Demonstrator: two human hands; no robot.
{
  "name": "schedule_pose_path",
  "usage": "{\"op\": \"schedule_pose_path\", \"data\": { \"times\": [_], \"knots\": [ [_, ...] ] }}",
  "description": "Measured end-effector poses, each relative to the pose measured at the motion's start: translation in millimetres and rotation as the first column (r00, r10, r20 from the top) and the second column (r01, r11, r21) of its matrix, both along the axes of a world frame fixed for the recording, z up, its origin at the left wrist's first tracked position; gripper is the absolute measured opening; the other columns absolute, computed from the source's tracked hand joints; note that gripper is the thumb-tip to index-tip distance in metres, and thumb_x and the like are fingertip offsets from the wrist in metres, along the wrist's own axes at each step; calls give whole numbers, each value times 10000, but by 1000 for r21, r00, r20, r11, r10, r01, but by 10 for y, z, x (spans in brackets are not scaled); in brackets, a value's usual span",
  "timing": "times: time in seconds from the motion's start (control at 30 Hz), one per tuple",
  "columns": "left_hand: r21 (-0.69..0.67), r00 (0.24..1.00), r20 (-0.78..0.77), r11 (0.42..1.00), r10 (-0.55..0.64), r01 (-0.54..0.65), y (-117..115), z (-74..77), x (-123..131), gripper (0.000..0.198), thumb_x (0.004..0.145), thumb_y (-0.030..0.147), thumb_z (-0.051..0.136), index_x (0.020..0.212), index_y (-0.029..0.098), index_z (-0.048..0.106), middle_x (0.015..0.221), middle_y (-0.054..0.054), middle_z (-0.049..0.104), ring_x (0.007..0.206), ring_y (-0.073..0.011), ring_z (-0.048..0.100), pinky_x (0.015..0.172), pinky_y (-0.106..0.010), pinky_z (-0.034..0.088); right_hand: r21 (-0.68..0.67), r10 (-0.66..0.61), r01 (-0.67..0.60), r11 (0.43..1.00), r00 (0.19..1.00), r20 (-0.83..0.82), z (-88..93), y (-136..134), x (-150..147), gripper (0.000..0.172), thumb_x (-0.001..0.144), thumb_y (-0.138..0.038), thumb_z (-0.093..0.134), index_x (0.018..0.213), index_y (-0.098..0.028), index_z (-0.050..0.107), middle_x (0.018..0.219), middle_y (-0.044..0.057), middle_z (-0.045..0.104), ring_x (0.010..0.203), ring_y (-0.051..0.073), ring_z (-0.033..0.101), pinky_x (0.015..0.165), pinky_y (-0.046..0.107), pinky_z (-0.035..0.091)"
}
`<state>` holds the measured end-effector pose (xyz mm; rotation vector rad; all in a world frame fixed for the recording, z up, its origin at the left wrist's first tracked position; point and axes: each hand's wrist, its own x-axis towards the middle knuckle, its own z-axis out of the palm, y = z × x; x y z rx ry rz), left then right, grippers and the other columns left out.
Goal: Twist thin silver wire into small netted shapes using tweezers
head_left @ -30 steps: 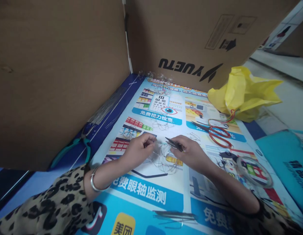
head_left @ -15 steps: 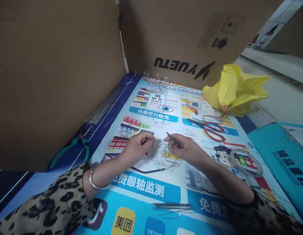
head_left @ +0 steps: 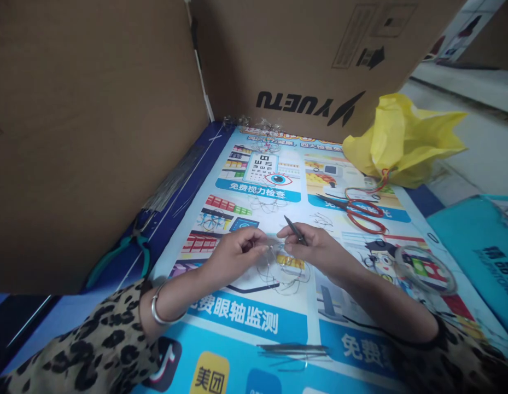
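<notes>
Carefully, my left hand (head_left: 239,251) pinches the looped wire piece (head_left: 283,272), low between my hands; my right hand (head_left: 315,246) clasps a dark pointed tool (head_left: 295,229), whose tip could snag and bend it.

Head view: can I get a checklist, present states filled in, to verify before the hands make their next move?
1. Right hand holds the dark pointed tool: ok.
2. Left hand grips wire: cannot tell, too fine.
3. Looped wirework lies by both hands: ok.
4. Red-handled scissors apart from the hands: ok.
5. Teal-handled pliers apart from the left hand: ok.
</notes>
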<state>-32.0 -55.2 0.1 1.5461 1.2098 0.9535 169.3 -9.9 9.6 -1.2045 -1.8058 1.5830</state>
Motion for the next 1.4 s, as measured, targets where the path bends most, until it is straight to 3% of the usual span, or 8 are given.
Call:
{"op": "schedule_pose_path", "data": {
  "times": [0.2,0.5,0.87,1.0,1.17,1.4],
  "knots": [
    [31,995,-84,998,-45,48,-1,-28,30,170,749,236,620,906,172,598,734,14,557,607,-79,478,546,-200,388,-42,18,-18,999,1000,-16,-4,-15,-25,268,721,-348,619,936,-192,581,697,-26,538,624,111,486,589,246,380],
    [2,993,-93,998,-67,67,1,-29,21,98,764,169,551,857,158,580,716,13,549,613,-79,471,551,-206,380,-121,59,-67,990,996,-72,9,18,54,327,697,-324,638,991,-191,591,756,-4,552,682,123,503,622,258,392],
    [-87,996,66,994,-65,71,-23,-66,32,99,778,201,537,856,149,568,741,-4,568,628,-90,509,578,-223,427,-200,95,-124,972,984,-152,18,28,83,408,621,-165,612,1024,-210,571,784,-18,532,662,94,471,592,228,376],
    [-126,990,120,989,-67,82,-32,-65,41,97,781,199,535,859,148,562,725,1,573,613,-88,527,577,-223,447,-174,113,-138,975,982,-148,64,6,61,392,612,-144,595,999,-205,577,775,-24,517,665,87,464,601,219,372],
    [-120,996,77,992,-33,42,-35,-39,35,86,769,198,540,835,148,562,699,7,570,587,-86,532,551,-215,446,-147,134,-148,978,986,-102,94,-16,45,400,592,-137,571,986,-202,576,792,-16,537,671,96,479,593,222,383],
    [-152,992,123,988,-18,37,-40,-24,36,68,770,192,529,814,147,556,654,19,552,555,-79,534,541,-212,443,101,130,-140,985,986,103,55,-95,9,434,595,-79,528,1007,-207,579,895,-4,625,809,149,562,710,262,436]
  ]
}}
